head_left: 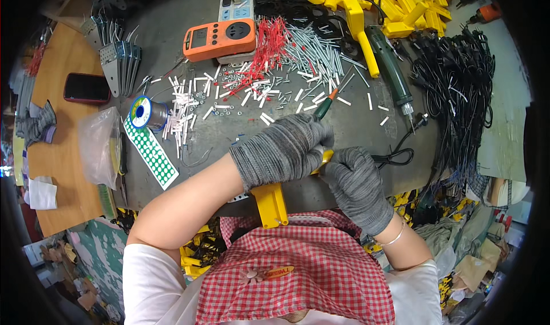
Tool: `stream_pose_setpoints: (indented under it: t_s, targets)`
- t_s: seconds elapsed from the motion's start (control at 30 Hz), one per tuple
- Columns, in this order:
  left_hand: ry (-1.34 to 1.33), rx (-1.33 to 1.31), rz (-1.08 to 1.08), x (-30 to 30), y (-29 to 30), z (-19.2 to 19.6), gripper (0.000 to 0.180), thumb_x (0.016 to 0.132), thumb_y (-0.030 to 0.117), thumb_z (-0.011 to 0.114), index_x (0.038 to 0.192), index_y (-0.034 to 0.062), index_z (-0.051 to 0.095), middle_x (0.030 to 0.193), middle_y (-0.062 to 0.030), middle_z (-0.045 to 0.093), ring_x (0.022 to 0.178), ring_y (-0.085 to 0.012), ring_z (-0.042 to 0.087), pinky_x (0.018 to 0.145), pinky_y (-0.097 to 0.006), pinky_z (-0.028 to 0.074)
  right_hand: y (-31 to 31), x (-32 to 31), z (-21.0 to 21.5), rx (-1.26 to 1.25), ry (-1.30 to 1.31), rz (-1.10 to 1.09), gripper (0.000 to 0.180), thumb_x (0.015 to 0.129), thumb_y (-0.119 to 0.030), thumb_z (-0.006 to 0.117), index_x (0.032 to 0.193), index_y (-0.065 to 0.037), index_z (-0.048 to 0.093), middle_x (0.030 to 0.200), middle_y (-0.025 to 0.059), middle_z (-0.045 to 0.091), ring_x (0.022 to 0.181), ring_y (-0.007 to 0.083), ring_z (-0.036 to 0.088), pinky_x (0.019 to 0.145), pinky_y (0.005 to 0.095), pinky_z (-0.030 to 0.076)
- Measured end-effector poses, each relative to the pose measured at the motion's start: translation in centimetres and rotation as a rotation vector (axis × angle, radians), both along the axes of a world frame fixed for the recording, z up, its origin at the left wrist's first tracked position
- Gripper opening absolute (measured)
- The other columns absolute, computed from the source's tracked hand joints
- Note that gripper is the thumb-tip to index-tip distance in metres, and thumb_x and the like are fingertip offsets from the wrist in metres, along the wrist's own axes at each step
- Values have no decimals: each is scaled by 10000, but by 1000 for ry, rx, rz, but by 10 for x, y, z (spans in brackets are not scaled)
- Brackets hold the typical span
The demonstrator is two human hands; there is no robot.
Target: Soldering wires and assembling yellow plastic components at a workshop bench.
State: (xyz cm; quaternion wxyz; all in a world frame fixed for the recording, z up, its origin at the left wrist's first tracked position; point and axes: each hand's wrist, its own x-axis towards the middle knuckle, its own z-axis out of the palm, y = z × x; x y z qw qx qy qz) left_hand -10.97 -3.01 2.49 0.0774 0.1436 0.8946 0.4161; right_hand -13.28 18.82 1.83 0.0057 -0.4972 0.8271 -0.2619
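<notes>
The yellow part (pixel 269 203) lay across the near edge of the grey bench (pixel 172 44), its square end hanging over the apron (pixel 298 267), its other end buried under both gloves. The left hand (pixel 283 151) was laid over it from above; the right hand (pixel 356 181) pressed in from the side; a screwdriver (pixel 324 105) with a green shaft and orange collar rose out from between them toward the scattered white sleeves (pixel 252 96).

To do this step well, I judged that the part should be pinned flat on the bench so it could not roll; the tool should be kept in line with whatever it was seated in, since a tilted tip would slip; pressure ought to come straight down the shaft, with the turning kept small and steady; the loose sleeves and red wires (pixel 266 44) nearby should be kept from under the wrists.

Left fingers were curled tight, nearly closed, around the part and seemingly the screwdriver's handle, though the glove hid just which; right fingers were bent closed against the part's far end, thumb tucked toward the left glove; the two gloves touched. Whether the right also gripped the tool could not be told.

Beyond lay an orange meter (pixel 219 39), a solder spool (pixel 143 114), a green power driver (pixel 389 67), black cords (pixel 458 90); a phone (pixel 86 87) sat well apart at left.
</notes>
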Motion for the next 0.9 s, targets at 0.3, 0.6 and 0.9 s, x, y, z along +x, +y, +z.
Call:
stream_pose_setpoints:
  t_s: [0.3, 0.6, 0.9]
  targets:
    - [-99, 2, -78, 5, 12, -10, 205, 970, 193, 572, 1074, 27, 633, 1032, -170, 615, 1042, -358, 602, 935, -447, 482, 10, -9, -34, -216, -74, 27, 191, 743, -95, 754, 926, -73, 704, 913, 103, 642, 873, 295, 632, 761, 415, 528]
    - [-170, 34, 44, 8, 8, -13, 238, 949, 192, 613, 1115, 28, 662, 1045, -168, 630, 1037, -329, 614, 944, -418, 485, 9, -10, -44, -309, -47, 32, 215, 720, -88, 802, 904, -66, 693, 912, 100, 648, 842, 304, 632, 756, 415, 529]
    - [97, -522, -125, 49, 16, 1, 566, 880, 250, 643, 1404, 89, 504, 1319, -127, 587, 1154, -324, 572, 1035, -434, 443, 9, -16, -30, -183, 1, 177, 205, 716, -145, 789, 890, -95, 692, 874, 67, 639, 792, 264, 632, 671, 397, 495]
